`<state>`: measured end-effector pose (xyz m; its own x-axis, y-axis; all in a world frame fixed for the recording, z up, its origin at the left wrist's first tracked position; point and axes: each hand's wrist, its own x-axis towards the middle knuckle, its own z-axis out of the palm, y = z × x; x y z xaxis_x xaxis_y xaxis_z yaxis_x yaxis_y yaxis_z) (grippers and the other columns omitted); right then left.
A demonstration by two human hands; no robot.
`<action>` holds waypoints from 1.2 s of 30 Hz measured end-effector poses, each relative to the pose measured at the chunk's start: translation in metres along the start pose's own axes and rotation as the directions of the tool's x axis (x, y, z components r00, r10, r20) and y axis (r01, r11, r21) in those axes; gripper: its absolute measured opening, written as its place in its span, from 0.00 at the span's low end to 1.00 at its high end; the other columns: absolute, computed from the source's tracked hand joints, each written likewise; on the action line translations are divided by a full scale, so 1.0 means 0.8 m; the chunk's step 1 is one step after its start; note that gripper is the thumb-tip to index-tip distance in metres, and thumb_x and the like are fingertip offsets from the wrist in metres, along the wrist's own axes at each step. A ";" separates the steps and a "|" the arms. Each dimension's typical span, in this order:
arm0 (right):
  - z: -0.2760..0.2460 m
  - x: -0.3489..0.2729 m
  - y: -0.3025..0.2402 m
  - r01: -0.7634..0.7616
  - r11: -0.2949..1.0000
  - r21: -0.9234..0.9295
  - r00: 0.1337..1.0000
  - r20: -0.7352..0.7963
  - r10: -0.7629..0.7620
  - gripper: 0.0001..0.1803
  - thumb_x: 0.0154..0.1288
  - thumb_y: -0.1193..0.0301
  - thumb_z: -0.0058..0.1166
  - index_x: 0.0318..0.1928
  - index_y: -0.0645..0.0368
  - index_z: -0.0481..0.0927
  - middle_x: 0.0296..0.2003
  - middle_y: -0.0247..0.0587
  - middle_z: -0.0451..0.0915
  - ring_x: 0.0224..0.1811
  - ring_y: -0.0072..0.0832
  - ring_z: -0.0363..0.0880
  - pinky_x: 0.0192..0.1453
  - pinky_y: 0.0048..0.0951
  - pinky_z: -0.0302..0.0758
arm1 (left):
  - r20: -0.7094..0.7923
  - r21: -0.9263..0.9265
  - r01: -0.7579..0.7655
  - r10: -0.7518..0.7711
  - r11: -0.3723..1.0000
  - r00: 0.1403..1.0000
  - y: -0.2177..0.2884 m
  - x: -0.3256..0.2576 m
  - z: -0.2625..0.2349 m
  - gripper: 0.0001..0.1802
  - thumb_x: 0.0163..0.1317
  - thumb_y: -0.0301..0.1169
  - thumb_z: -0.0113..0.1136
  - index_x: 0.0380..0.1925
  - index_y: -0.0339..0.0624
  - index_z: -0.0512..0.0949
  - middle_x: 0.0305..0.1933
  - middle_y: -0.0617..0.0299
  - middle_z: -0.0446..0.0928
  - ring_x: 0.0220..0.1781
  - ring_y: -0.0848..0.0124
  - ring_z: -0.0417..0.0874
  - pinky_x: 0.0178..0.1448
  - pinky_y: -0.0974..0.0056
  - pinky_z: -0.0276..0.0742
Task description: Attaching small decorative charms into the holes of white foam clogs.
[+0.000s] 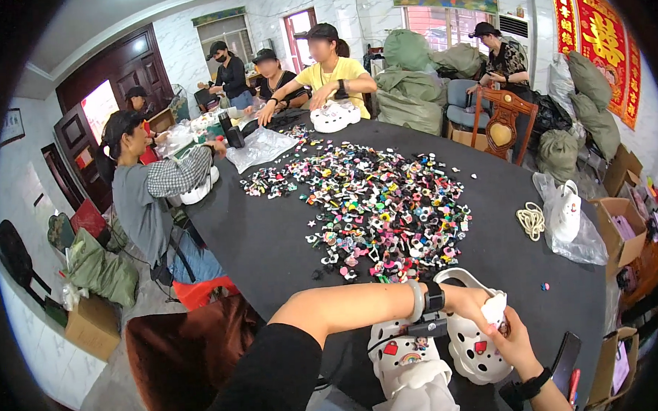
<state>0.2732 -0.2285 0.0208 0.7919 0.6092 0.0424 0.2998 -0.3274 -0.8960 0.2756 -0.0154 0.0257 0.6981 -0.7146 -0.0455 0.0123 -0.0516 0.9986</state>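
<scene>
Close in front of me, a white clog (473, 352) with holes and a red charm stands on the black table. At its right side, both my hands meet around a small white charm (494, 313). My left hand (467, 302) reaches across, fingers closed on the charm; its fingertips are partly hidden. My right hand (520, 348) pinches the same charm from the right, thumb and fingers bent. Left of this clog is a second white clog (405, 353) with red, rainbow and figure charms, white wrapping over its near end.
A wide heap of colourful charms (388, 203) covers the middle of the black table (271, 230). At right lie a rope coil (531, 221), a white clog (566, 213) on plastic and a phone (567, 355). Several people work around the far and left sides.
</scene>
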 end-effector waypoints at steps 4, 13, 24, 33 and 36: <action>-0.014 -0.007 0.009 -0.078 0.996 -0.036 0.997 0.014 0.078 0.27 0.59 0.71 0.60 0.57 0.67 0.69 0.36 0.37 0.77 0.36 0.19 0.75 0.37 0.23 0.73 | 0.002 0.356 0.126 -0.136 0.926 0.991 0.010 0.011 0.002 0.24 0.51 0.39 0.71 0.44 0.38 0.78 0.41 0.58 0.81 0.44 0.69 0.80 0.51 0.64 0.74; -0.013 0.022 -0.021 -0.097 0.984 -0.147 0.981 0.151 0.120 0.28 0.56 0.58 0.66 0.49 0.66 0.74 0.34 0.45 0.80 0.33 0.29 0.81 0.36 0.30 0.77 | -0.038 0.375 0.117 -0.111 0.920 0.993 0.005 -0.016 -0.011 0.21 0.52 0.36 0.71 0.44 0.37 0.78 0.41 0.60 0.81 0.43 0.73 0.80 0.51 0.65 0.75; -0.010 0.016 0.005 -0.091 0.976 -0.196 0.996 0.004 0.094 0.30 0.51 0.59 0.70 0.49 0.64 0.76 0.35 0.43 0.81 0.37 0.28 0.81 0.42 0.28 0.77 | -0.137 0.319 0.260 -0.227 0.911 0.964 0.019 -0.007 0.004 0.23 0.50 0.31 0.71 0.47 0.38 0.77 0.44 0.61 0.80 0.46 0.73 0.79 0.54 0.66 0.74; -0.008 0.010 0.009 -0.062 0.997 0.038 0.996 0.059 0.059 0.36 0.55 0.56 0.68 0.57 0.66 0.71 0.42 0.44 0.80 0.41 0.25 0.78 0.46 0.25 0.76 | -0.088 0.328 0.275 -0.260 0.904 0.962 0.009 -0.007 -0.003 0.22 0.53 0.30 0.70 0.49 0.38 0.77 0.45 0.62 0.80 0.47 0.74 0.79 0.54 0.66 0.73; -0.015 0.009 0.006 -0.122 0.982 0.146 0.983 0.152 0.099 0.39 0.56 0.57 0.67 0.60 0.68 0.67 0.46 0.45 0.78 0.45 0.26 0.77 0.49 0.27 0.75 | -0.048 0.139 0.199 -0.195 0.970 0.980 0.015 -0.006 0.000 0.22 0.53 0.30 0.70 0.49 0.37 0.78 0.46 0.62 0.80 0.47 0.74 0.79 0.55 0.66 0.73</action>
<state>0.2871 -0.2342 0.0225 0.7276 0.6763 -0.1147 0.1204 -0.2905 -0.9493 0.2723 -0.0124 0.0377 0.7158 -0.6566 -0.2376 0.0517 -0.2895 0.9558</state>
